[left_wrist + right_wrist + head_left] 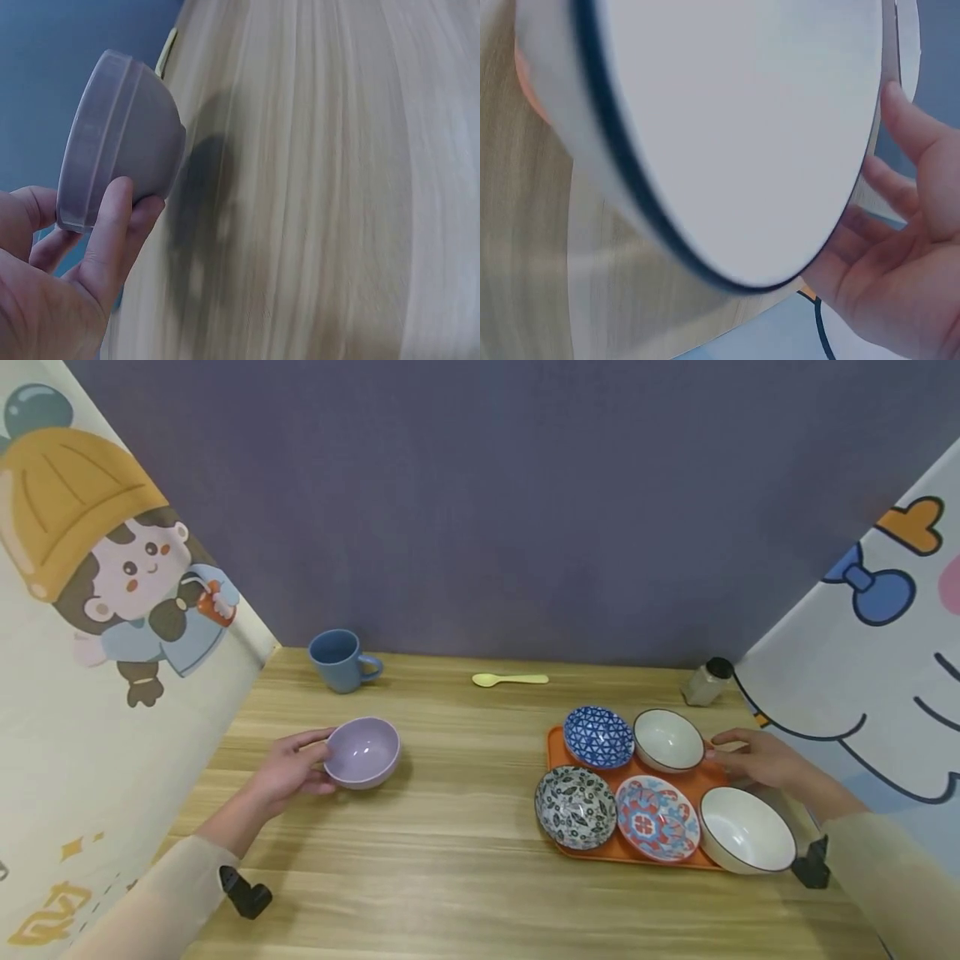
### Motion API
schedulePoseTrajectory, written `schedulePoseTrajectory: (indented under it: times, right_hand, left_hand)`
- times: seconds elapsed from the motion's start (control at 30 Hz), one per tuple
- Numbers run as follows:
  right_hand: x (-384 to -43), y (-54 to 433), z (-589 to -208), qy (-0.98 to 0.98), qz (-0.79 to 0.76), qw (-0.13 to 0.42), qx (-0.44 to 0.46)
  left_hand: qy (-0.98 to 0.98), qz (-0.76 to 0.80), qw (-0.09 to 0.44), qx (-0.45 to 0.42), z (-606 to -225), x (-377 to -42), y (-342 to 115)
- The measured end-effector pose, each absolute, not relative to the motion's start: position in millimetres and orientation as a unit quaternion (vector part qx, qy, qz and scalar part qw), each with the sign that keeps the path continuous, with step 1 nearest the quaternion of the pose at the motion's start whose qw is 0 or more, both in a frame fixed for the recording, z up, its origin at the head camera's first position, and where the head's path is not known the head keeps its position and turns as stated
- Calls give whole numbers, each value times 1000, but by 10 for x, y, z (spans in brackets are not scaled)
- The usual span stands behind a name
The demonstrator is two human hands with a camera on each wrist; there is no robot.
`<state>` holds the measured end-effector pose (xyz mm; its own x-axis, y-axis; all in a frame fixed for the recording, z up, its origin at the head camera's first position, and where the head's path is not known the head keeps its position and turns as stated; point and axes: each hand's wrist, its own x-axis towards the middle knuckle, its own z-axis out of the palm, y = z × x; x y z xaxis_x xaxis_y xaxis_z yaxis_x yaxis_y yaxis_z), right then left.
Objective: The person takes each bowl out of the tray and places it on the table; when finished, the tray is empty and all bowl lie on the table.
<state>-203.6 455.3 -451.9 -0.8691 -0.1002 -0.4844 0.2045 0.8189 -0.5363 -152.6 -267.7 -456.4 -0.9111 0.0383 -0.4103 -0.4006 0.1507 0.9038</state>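
My left hand [288, 768] holds a light purple bowl [363, 753] by its left side in the head view. The left wrist view shows fingers under the tilted bowl [124, 142], raised above its shadow. On the right, my right hand [757, 758] is at the right edge of an orange tray [600, 852], fingertips beside the rim of a small white bowl [667, 740]; contact is unclear. A larger white bowl [747, 829] with a dark rim stands just in front of this hand. It hides some of the fingers in the right wrist view.
Also on the tray are a blue patterned bowl [598, 737], a black-and-white leaf-patterned bowl [576, 807] and a red-and-blue patterned dish [657, 819]. Towards the back are a blue mug [339, 662], a yellow spoon [510, 679] and a black-lidded jar [707, 682]. Walls enclose the table [450, 877].
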Motion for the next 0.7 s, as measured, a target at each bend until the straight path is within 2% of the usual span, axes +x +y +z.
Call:
schedulePoseTrajectory:
  times: [0.2, 0.5, 0.7]
  right_hand:
    - [-2081, 4575, -4602, 922, -280, 265, 31]
    - [-2039, 4731, -4667, 926, -295, 233, -17]
    - [-2048, 4807, -4677, 920, -311, 237, -33]
  left_hand:
    - [742, 633, 174, -136, -4573, -1449, -2820]
    - [739, 637, 163, -146, -4632, -1399, -3039]
    - [743, 632, 155, -154, -4650, -1395, -3182]
